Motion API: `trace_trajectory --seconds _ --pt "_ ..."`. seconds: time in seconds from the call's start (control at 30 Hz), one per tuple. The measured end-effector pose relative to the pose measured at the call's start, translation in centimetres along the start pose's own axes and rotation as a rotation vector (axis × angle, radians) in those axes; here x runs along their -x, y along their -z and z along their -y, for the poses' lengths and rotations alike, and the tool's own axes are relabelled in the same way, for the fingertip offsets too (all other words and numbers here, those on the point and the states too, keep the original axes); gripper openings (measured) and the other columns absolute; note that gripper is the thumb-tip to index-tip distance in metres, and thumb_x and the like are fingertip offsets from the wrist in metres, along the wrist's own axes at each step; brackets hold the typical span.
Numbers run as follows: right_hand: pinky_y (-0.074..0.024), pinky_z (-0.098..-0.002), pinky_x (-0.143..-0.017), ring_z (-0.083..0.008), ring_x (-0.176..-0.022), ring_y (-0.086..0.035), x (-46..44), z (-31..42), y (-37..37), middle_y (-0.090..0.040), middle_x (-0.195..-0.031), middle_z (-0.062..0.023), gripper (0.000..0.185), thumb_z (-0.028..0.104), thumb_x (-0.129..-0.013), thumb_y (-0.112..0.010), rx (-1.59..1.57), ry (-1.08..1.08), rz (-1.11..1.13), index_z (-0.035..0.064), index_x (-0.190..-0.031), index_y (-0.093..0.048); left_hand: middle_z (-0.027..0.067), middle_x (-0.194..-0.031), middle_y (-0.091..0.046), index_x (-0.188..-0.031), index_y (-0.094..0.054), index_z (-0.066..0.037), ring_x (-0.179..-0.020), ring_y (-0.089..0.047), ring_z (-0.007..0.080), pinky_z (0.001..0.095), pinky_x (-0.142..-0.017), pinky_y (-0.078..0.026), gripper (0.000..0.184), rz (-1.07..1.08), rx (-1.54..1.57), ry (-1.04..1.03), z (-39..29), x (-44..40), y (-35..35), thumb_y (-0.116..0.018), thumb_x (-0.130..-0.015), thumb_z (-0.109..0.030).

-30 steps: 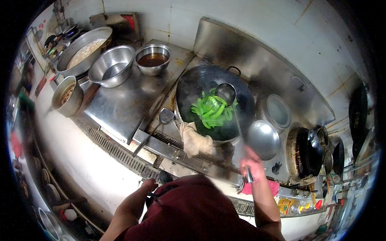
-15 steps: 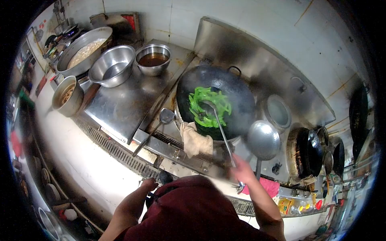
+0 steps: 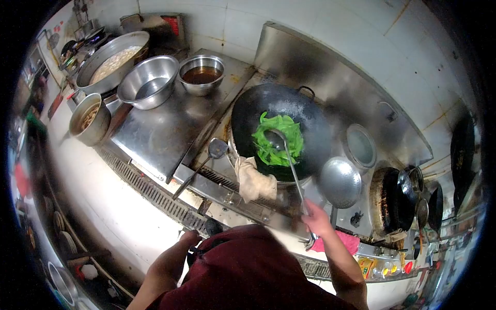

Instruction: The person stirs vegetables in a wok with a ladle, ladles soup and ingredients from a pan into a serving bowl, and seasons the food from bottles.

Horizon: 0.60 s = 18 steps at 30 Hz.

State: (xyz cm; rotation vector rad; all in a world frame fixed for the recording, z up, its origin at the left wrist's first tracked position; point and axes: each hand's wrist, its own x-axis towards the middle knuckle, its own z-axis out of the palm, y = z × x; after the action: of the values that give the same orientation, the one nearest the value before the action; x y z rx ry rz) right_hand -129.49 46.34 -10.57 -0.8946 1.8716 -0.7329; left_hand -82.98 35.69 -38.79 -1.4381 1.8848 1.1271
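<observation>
The right hand [image 3: 317,222] grips the long handle of a silvery metal ladle [image 3: 292,166], its fingers closed and partly hiding the shaft. The ladle's dark bowl sits among bright green, flat vegetable pieces [image 3: 293,135] in a wide, round, black wok [image 3: 316,126], covering some of them; its underside is out of sight. A crumpled beige cloth [image 3: 256,181] hides part of the wok's near rim. The left hand [image 3: 190,238] is small and shadowed beside the dark maroon garment [image 3: 248,274]; whether it holds anything, I cannot tell. The right forearm partly covers a bright pink cloth [image 3: 342,245].
</observation>
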Motion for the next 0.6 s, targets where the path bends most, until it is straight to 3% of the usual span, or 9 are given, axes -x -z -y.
trace_trajectory --seconds 0.07,0.1,0.17,0.23,0.3,0.4,0.5,0.57,0.6 --pt "-0.0459 -0.0294 -0.043 -0.0126 -0.048 -0.055 -2.1 -1.8 -0.1 -0.062 -0.089 -0.0130 0.065 0.003 -0.078 -0.058 0.147 -0.041 -0.053 0.0057 -0.139 -0.036 0.0225 -0.110 -0.061 -0.116 -0.057 -0.005 -0.105 -0.058 0.0371 0.0436 -0.090 -0.047 0.049 -0.026 -0.009 -0.011 -0.5 0.3 0.2 -0.057 -0.082 -0.040" --pt "-0.0449 -0.0294 -0.042 -0.0133 -0.045 -0.054 -4.4 -4.7 0.0 -0.060 -0.080 -0.0104 0.065 0.003 -0.078 -0.057 0.390 0.308 -0.253 0.0059 -0.139 -0.035 0.0219 -0.110 -0.061 -0.115 -0.057 -0.005 -0.104 -0.059 0.0369 0.0435 -0.089 -0.047 0.049 -0.053 -0.019 -0.023 -0.6 0.5 0.4 -0.057 -0.082 -0.040" --pt "-0.0440 -0.0293 -0.042 -0.0140 -0.043 -0.052 -4.7 -3.1 -0.5 -0.059 -0.072 -0.0078 0.066 0.002 -0.078 -0.056 0.625 0.666 -0.449 0.0061 -0.140 -0.035 0.0210 -0.110 -0.062 -0.115 -0.058 -0.006 -0.104 -0.059 0.0367 0.0434 -0.089 -0.047 0.048 -0.074 0.002 -0.040 0.0 -0.4 0.2 -0.057 -0.082 -0.040" --pt "-0.0453 -0.0301 -0.042 -0.0147 -0.045 -0.054 -3.5 0.1 -0.4 -0.060 -0.073 -0.0086 0.064 0.002 -0.077 -0.054 0.062 0.151 -0.324 0.0048 -0.139 -0.035 0.0201 -0.110 -0.062 -0.114 -0.058 -0.006 -0.103 -0.059 0.0365 0.0434 -0.088 -0.047 0.048 -0.088 0.027 -0.061 0.5 -1.5 -0.1 -0.057 -0.081 -0.040" --pt "-0.0449 -0.0305 -0.042 -0.0143 -0.046 -0.054 -4.1 -0.4 0.3 -0.060 -0.075 -0.0089 0.064 0.000 -0.077 -0.053 0.045 0.096 -0.334 0.0043 -0.138 -0.036 0.0189 -0.110 -0.062 -0.113 -0.059 -0.006 -0.103 -0.059 0.0359 0.0432 -0.087 -0.048 0.046 -0.064 -0.016 -0.082 1.1 -2.2 -0.4 -0.057 -0.082 -0.040" --pt "-0.0436 -0.0303 -0.040 -0.0141 -0.045 -0.052 -5.5 -1.8 0.7 -0.059 -0.073 -0.0087 0.063 -0.003 -0.077 -0.051 -0.026 0.278 -0.355 0.0059 -0.138 -0.037 0.0212 -0.110 -0.061 -0.112 -0.060 -0.006 -0.104 -0.058 0.0366 0.0431 -0.088 -0.047 0.045 -0.062 0.005 -0.048 0.6 -1.3 -0.1 -0.057 -0.082 -0.040" --pt "-0.0416 -0.0292 -0.038 -0.0148 -0.043 -0.049 -5.1 -1.3 0.2 -0.057 -0.070 -0.0084 0.065 -0.004 -0.078 -0.051 -0.374 0.085 -0.287 0.0081 -0.140 -0.035 0.0225 -0.110 -0.061 -0.112 -0.060 -0.005 -0.105 -0.058 0.0370 0.0431 -0.089 -0.047 0.046 -0.042 0.018 -0.017 -0.3 -0.1 0.7 -0.055 -0.083 -0.040" --pt "-0.0401 -0.0283 -0.037 -0.0151 -0.042 -0.047 -3.3 0.6 -0.4 -0.054 -0.066 -0.0080 0.062 0.000 -0.080 -0.053 -0.858 -0.138 -0.144 0.0081 -0.139 -0.035 0.0229 -0.110 -0.061 -0.111 -0.060 -0.004 -0.105 -0.058 0.0373 0.0431 -0.089 -0.047 0.046 -0.020 0.019 -0.007 -0.6 0.4 1.0 -0.055 -0.083 -0.040" --pt "-0.0411 -0.0276 -0.040 -0.0140 -0.045 -0.048 -3.3 -0.3 0.0 -0.053 -0.069 -0.0068 0.054 0.007 -0.084 -0.051 -1.045 -0.039 0.088 0.0069 -0.136 -0.037 0.0228 -0.110 -0.061 -0.111 -0.060 -0.003 -0.106 -0.058 0.0371 0.0431 -0.090 -0.046 0.047 -0.021 -0.027 -0.033 -0.4 0.5 0.8 -0.054 -0.083 -0.040"
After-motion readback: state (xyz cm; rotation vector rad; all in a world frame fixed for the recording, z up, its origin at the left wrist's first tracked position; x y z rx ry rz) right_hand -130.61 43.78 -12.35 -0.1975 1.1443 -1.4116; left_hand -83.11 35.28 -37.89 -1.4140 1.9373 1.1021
